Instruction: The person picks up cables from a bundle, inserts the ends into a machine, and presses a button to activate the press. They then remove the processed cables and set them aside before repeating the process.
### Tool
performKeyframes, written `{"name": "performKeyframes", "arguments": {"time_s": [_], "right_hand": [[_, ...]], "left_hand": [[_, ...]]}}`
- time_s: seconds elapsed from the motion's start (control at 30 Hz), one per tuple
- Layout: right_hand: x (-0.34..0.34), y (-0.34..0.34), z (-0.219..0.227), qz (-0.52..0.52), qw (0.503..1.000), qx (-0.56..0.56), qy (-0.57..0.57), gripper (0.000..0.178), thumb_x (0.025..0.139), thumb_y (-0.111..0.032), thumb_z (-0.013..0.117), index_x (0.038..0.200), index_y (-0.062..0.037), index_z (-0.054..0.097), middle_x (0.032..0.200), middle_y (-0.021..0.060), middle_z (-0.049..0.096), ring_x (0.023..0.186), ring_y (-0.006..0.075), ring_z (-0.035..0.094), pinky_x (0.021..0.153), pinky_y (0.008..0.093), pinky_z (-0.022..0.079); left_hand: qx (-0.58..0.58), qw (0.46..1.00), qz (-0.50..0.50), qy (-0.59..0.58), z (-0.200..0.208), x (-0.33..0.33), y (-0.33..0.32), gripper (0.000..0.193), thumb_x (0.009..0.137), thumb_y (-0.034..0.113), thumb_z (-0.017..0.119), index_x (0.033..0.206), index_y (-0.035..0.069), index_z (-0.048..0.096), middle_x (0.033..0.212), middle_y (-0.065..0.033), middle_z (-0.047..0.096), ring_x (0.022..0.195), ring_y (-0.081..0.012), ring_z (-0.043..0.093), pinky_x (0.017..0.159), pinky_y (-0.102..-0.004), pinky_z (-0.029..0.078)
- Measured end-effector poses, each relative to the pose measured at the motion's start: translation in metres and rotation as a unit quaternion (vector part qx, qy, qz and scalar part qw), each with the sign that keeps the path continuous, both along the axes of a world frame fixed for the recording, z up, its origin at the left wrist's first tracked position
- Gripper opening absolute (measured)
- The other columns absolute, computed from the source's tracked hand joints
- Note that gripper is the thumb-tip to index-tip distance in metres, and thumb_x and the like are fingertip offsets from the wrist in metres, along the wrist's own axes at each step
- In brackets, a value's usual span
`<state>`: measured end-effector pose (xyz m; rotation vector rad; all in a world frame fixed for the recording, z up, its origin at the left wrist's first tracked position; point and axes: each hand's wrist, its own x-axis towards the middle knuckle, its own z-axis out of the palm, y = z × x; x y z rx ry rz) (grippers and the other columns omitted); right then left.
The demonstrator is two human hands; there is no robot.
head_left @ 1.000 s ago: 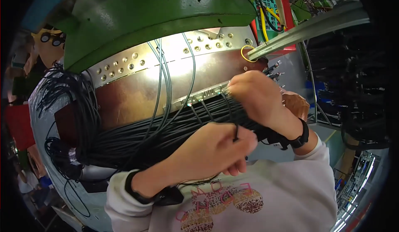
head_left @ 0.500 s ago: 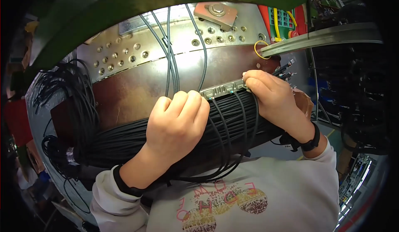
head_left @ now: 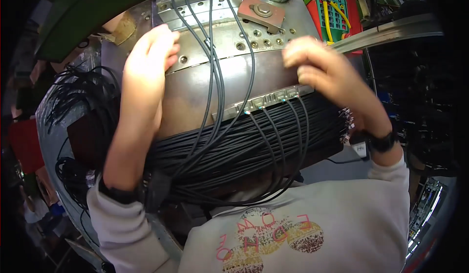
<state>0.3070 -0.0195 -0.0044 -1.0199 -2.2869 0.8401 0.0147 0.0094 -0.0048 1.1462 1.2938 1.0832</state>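
My left hand (head_left: 149,60) is raised over the left side of the metal bed, its fingers loosely bent and a little apart, with nothing visible in them. My right hand (head_left: 317,67) hovers just above the right end of a metal strip fixture (head_left: 268,101); thumb and fingers are apart, blurred by motion, and no thing shows between them. Several black cables (head_left: 278,138) have their ends seated in the slots of this strip and curve down toward me. A thick bundle of black cables (head_left: 229,160) lies in front of it on a brown block.
At the back, a metal mold block (head_left: 200,4) holds the ends of more cables. A copper-coloured clamp (head_left: 261,13) is bolted nearby. A green and red panel (head_left: 337,16) and a metal rail (head_left: 391,31) are at the right. Loose cable coils (head_left: 78,97) hang at left.
Both hands have let go of the strip fixture. The left has moved up and left over the metal bed; the right has lifted slightly. The view has shifted, showing more of the rear mold block.
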Motion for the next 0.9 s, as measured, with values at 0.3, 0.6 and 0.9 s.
{"name": "performKeyframes", "arguments": {"time_s": [0.3, 0.6, 0.9], "right_hand": [[-0.036, 0.161, -0.068, -0.322, 0.945, -0.024, 0.055, 0.029, 0.089, -0.024, 0.056, 0.110, -0.0039, 0.059, 0.100, 0.0107, 0.062, 0.092, 0.0225, 0.059, 0.081, 0.0358, 0.047], [-0.079, 0.083, 0.029, -0.244, 0.937, -0.247, 0.032, 0.033, 0.090, -0.028, 0.058, 0.109, -0.0020, 0.061, 0.082, 0.0036, 0.063, 0.069, 0.0104, 0.057, 0.059, 0.0247, 0.045], [-0.112, 0.024, 0.021, -0.083, 0.936, -0.319, 0.123, 0.022, 0.090, -0.022, 0.056, 0.081, -0.0021, 0.059, 0.065, -0.0045, 0.047, 0.058, 0.0036, 0.041, 0.053, 0.0196, 0.032]], "left_hand": [[-0.180, 0.849, -0.194, -0.458, -0.033, 0.052, 0.042, 0.043, 0.099, 0.032, 0.038, 0.112, -0.006, 0.054, 0.077, -0.0068, 0.056, 0.069, -0.0191, 0.056, 0.069, -0.0369, 0.051], [-0.276, 0.859, -0.108, -0.417, 0.030, 0.032, -0.035, 0.031, 0.098, 0.031, 0.042, 0.098, 0.001, 0.052, 0.066, 0.0027, 0.038, 0.056, -0.0060, 0.036, 0.048, -0.0207, 0.030], [-0.312, 0.871, -0.145, -0.351, 0.065, -0.031, -0.111, 0.027, 0.097, 0.028, 0.042, 0.080, 0.009, 0.048, 0.053, 0.0065, 0.031, 0.040, -0.0047, 0.025, 0.036, -0.0207, 0.019]]}}
